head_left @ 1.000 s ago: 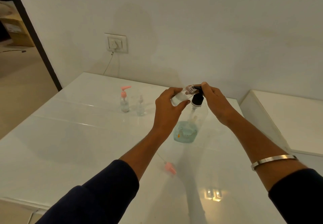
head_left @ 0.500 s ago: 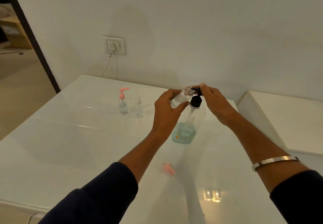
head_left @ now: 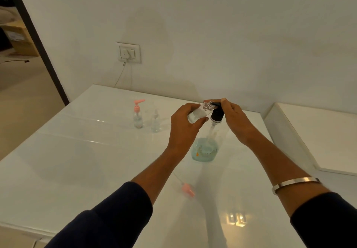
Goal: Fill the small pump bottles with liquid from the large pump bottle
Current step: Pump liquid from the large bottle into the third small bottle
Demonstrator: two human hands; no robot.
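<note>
White counter: a glossy white counter [head_left: 81, 162] runs to a pale wall, its far edge meeting the wall below a switch plate [head_left: 129, 53] with a thin cord hanging from it.
Large pump bottle: the clear large pump bottle [head_left: 207, 145] stands upright near the counter's middle, pale blue liquid pooled low in it, its black pump head [head_left: 217, 114] at the top.
Left hand: the left hand [head_left: 184, 127] is curled around a small clear bottle [head_left: 200, 112], thumb below and fingers above, holding it tilted with its open threaded neck against the black spout.
Right hand: the right hand [head_left: 234, 119] sits on the pump head from the right, fingers closed over its top; a metal bangle [head_left: 295, 183] circles that forearm.
Waiting bottles: a small bottle with a pink pump [head_left: 138, 115] and a clear capless one [head_left: 155, 121] stand just beside each other, left of the hands and well apart from them.
Loose part: a pink pump cap [head_left: 187, 189] with its thin tube lies on the counter beneath the left forearm, blurred.
Edges and room: open counter spreads left and toward the viewer; a raised white ledge [head_left: 316, 139] bounds the right side, close to the right forearm; a dark door frame [head_left: 38, 41] stands at far left.
</note>
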